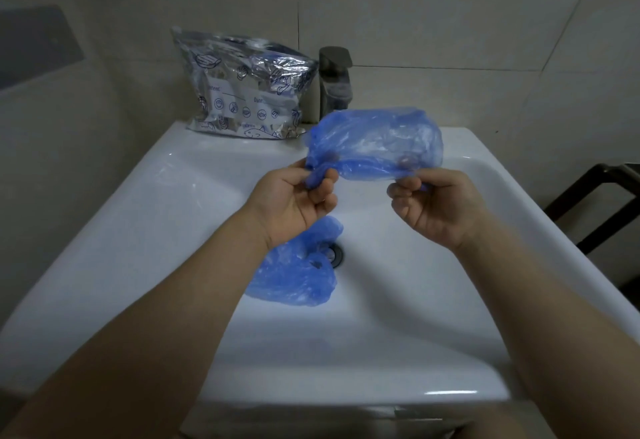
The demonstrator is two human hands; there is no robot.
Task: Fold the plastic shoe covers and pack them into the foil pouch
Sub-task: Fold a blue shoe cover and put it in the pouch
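A blue plastic shoe cover (375,142) is stretched out above the white sink (145,203). My left hand (294,201) pinches its left end and my right hand (436,206) pinches its right end, thumbs showing through the thin film. A second blue shoe cover (294,276) lies crumpled in the basin, partly over the drain and partly hidden by my left wrist. The silver foil pouch (242,88) with blue printed icons stands at the back left of the sink against the wall, its top open.
A dark tap (335,82) rises at the back of the sink, right of the pouch. The drain (337,254) sits mid-basin. Tiled walls close in behind and on the left. A dark metal frame (599,203) stands to the right of the sink.
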